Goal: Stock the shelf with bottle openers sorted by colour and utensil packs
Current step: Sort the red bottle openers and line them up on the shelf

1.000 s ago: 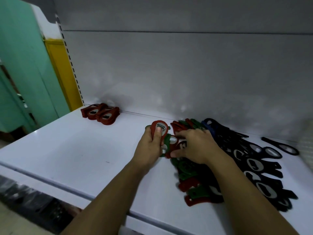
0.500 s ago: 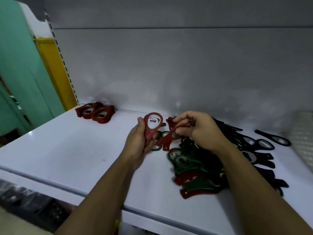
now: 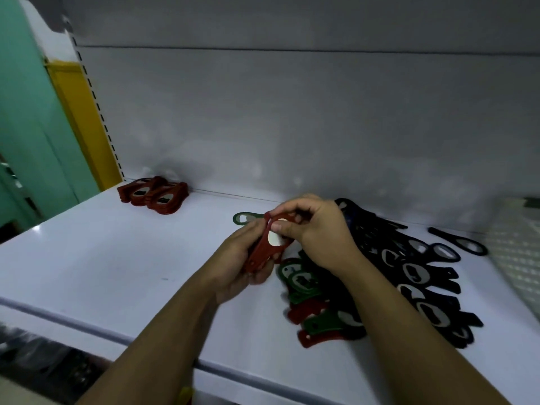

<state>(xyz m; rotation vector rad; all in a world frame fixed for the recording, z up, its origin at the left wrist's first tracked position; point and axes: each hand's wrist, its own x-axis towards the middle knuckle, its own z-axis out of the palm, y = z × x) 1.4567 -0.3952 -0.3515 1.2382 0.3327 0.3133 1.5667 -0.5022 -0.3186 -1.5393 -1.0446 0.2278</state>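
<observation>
Near the middle of the frame, the left hand (image 3: 236, 267) is curled around the handle ends of a few red bottle openers (image 3: 264, 252), held above the white shelf (image 3: 102, 258). The right hand (image 3: 318, 229) pinches their ring end between thumb and fingers, seemingly to line them up. How many openers are in the bundle I cannot tell.

I judge these openers to be light, flat and stiff, probably plastic around a shiny metal insert. They should not break easily. The smooth faces may slide on each other, so a bundle is best squeezed across the flat sides, at the narrow handle or at the ring.

The sorted red stack (image 3: 153, 195) lies at the upper left of the shelf, against the back wall. The mixed pile (image 3: 380, 276) of green, red and black openers lies right of the hands. One green opener (image 3: 244, 219) lies alone just behind the hands, and one black opener (image 3: 458, 242) lies alone further right.

No brand, label or writing can be read; the picture is dim and a little blurred.
</observation>
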